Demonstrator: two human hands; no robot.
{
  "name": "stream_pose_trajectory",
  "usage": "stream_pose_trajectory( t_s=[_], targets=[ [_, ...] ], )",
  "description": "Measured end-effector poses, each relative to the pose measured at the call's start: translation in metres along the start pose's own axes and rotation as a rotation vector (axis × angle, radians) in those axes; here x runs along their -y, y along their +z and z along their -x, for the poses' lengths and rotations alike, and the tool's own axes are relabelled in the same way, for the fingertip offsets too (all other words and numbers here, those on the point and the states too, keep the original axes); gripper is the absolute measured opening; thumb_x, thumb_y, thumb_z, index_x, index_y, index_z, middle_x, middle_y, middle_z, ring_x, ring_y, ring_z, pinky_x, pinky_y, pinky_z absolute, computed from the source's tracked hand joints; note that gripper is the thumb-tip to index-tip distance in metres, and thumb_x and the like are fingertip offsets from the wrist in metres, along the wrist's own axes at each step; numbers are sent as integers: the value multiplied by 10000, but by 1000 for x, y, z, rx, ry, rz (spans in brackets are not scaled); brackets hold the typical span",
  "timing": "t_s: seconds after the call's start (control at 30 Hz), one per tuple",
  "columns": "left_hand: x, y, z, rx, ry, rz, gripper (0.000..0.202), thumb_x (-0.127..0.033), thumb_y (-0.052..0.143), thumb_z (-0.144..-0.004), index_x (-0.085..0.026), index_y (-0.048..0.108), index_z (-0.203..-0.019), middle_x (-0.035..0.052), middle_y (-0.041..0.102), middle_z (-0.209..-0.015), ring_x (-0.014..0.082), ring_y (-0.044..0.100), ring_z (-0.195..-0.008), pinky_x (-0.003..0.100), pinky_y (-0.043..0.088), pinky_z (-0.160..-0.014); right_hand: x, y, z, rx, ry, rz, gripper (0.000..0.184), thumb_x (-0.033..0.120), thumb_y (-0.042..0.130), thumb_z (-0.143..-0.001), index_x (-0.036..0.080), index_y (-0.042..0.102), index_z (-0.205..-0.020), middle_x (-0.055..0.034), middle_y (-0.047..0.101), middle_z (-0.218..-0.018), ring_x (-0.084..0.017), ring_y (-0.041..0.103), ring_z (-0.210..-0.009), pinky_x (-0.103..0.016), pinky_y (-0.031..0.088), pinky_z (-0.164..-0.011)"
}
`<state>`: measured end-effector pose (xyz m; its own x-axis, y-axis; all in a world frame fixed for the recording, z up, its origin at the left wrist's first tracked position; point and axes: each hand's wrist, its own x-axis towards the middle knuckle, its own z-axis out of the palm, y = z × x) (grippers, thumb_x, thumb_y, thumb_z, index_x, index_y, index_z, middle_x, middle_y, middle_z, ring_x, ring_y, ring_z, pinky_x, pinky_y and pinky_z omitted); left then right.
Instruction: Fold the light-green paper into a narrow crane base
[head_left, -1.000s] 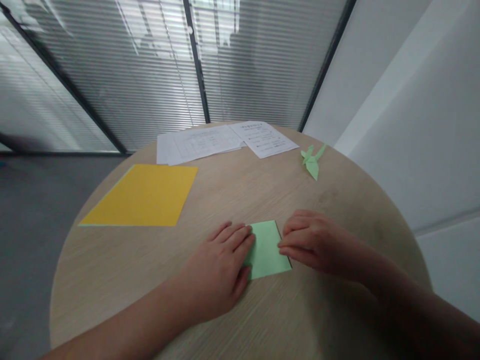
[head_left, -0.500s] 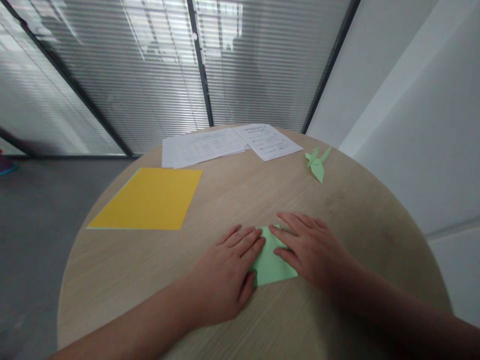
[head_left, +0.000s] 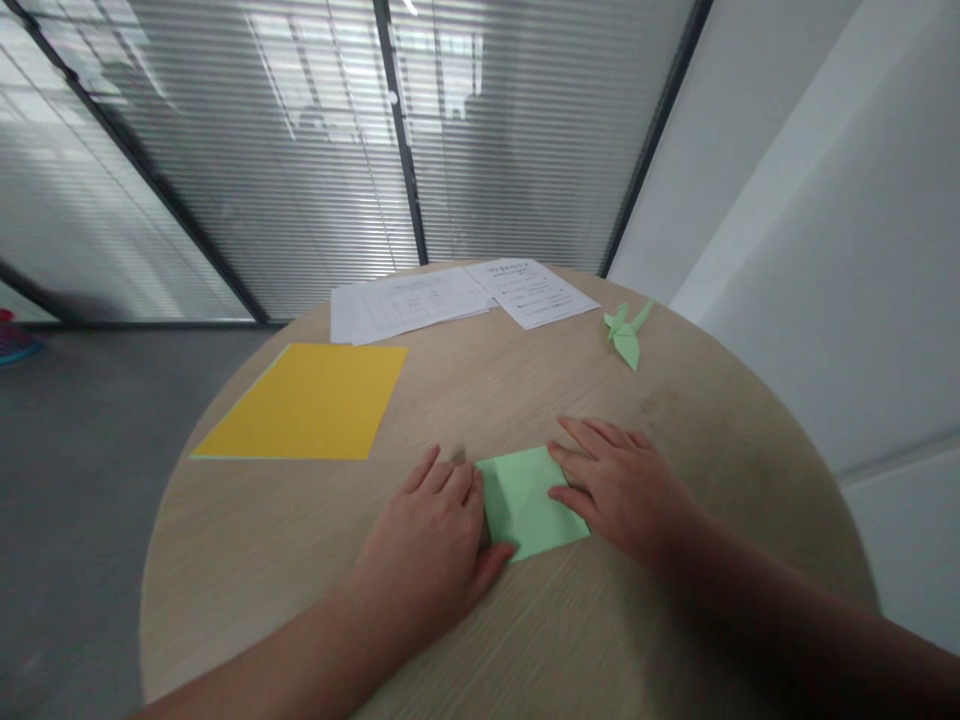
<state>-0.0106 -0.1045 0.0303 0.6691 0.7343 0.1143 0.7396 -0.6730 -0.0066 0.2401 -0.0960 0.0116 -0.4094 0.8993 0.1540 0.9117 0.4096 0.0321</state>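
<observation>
A folded square of light green paper (head_left: 529, 500) lies on the table between my hands. My left hand (head_left: 435, 530) is at its left edge, fingers bent and closed at the far left corner, thumb at the near left corner. Its fingertips are partly hidden. My right hand (head_left: 619, 485) rests at the paper's right side with fingers spread, thumb and forefinger touching the paper's right part. Farther off to the right sits a light green origami crane (head_left: 625, 338).
A yellow sheet (head_left: 307, 405) with a pale green edge beneath it lies at the left of the round wooden table (head_left: 480, 390). Printed white sheets (head_left: 412, 303) overlap at the far edge. Glass with blinds (head_left: 322, 200) stands behind; a white wall (head_left: 840, 260) is on the right.
My left hand has slid left and its fingers have bent, uncovering more of the green paper. The right hand stays at the right side. The camera view has shifted slightly.
</observation>
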Motion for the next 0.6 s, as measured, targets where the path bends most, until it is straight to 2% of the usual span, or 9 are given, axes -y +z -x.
stream_pose_trajectory(
  t_s=[0.1, 0.17, 0.23, 0.27, 0.33, 0.4, 0.5, 0.6],
  targets=[
    [3, -7, 3, -21, -57, -30, 498, -573, 611, -954, -100, 758, -909, 167, 745, -882, 382, 715, -886, 655, 578, -894, -9, 7, -9, 25, -60, -56, 453, 390, 672, -992, 248, 657, -1422, -150, 545, -1569, -360, 530, -1396, -527, 488, -1035],
    [9, -7, 3, -85, -37, -3, 393, -472, 584, -998, -132, 744, -883, 147, 749, -900, 362, 715, -889, 590, 612, -815, -12, 8, -16, 9, -137, -92, 432, 381, 674, -996, 264, 666, -1411, -149, 558, -1556, -348, 535, -1394, -513, 481, -1047],
    [15, 0, 1, -166, 105, 58, 248, -303, 588, -1002, -123, 743, -1075, 155, 755, -1138, 344, 699, -1095, 543, 595, -962, -13, 7, -21, -30, -199, -113, 371, 369, 686, -992, 278, 708, -1351, -135, 607, -1508, -336, 568, -1350, -500, 478, -1041],
    [18, 5, 0, -175, 184, 90, 269, -248, 583, -996, -119, 719, -1188, 155, 729, -1259, 334, 664, -1207, 535, 549, -1064, -13, 6, -23, -50, -216, -119, 339, 366, 698, -986, 287, 730, -1313, -124, 635, -1475, -331, 588, -1318, -496, 478, -1032],
    [21, 13, -4, -135, 259, 134, 398, -235, 601, -978, -86, 645, -1344, 180, 656, -1411, 339, 602, -1322, 526, 501, -1136, -12, 5, -25, -89, -217, -131, 283, 368, 729, -966, 302, 769, -1238, -105, 691, -1396, -321, 625, -1243, -487, 480, -1007],
    [21, 17, -7, -85, 265, 165, 486, -269, 621, -966, -64, 595, -1406, 202, 624, -1449, 354, 590, -1333, 544, 490, -1142, -10, 5, -25, -116, -202, -137, 250, 373, 752, -949, 305, 791, -1186, -96, 724, -1335, -313, 646, -1182, -478, 482, -983],
    [19, 13, -11, -21, 221, 186, 388, -310, 589, -995, -105, 655, -1317, 166, 718, -1267, 335, 679, -1138, 550, 562, -1020, -9, 6, -24, -144, -188, -129, 213, 346, 736, -962, 286, 803, -1155, -89, 753, -1271, -304, 656, -1125, -471, 482, -963],
    [18, 10, -13, 16, 164, 142, 252, -249, 548, -1016, -151, 719, -1174, 109, 755, -1036, 299, 700, -941, 520, 602, -886, -6, 9, -23, -159, -225, -141, 196, 287, 686, -994, 274, 802, -1152, -78, 763, -1241, -287, 661, -1094, -456, 486, -944]
  ],
)
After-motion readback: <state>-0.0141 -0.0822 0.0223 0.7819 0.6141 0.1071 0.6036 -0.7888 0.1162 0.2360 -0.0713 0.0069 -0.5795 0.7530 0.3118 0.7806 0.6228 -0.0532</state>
